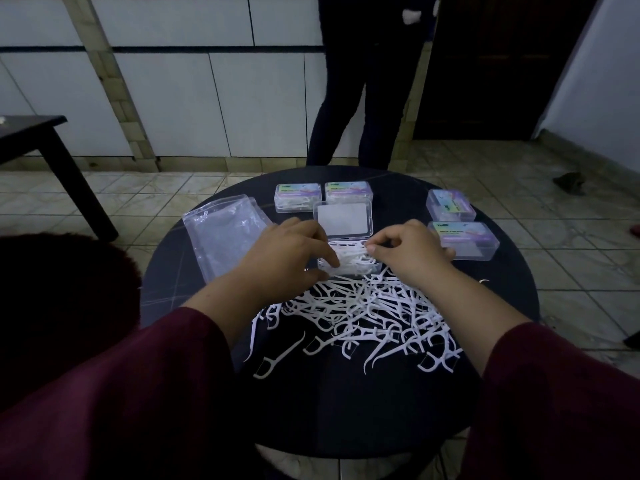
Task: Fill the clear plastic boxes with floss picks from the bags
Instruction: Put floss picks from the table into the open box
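An open clear plastic box [343, 220] stands mid-table, its lid raised toward the far side and its tray partly filled with white floss picks. My left hand [291, 251] rests at the tray's left edge, fingers curled down onto the picks inside. My right hand [408, 251] is at the tray's right edge, pinching floss picks over it. A loose heap of white floss picks [363, 317] covers the table just in front of the box. Clear plastic bags [221, 233] lie flat at the left.
Two closed labelled boxes [323, 196] sit behind the open one, two more [457, 226] at the right. The round black table [346, 410] stands on a tiled floor. A person in dark trousers [356, 98] stands beyond it. A dark side table [41, 140] is far left.
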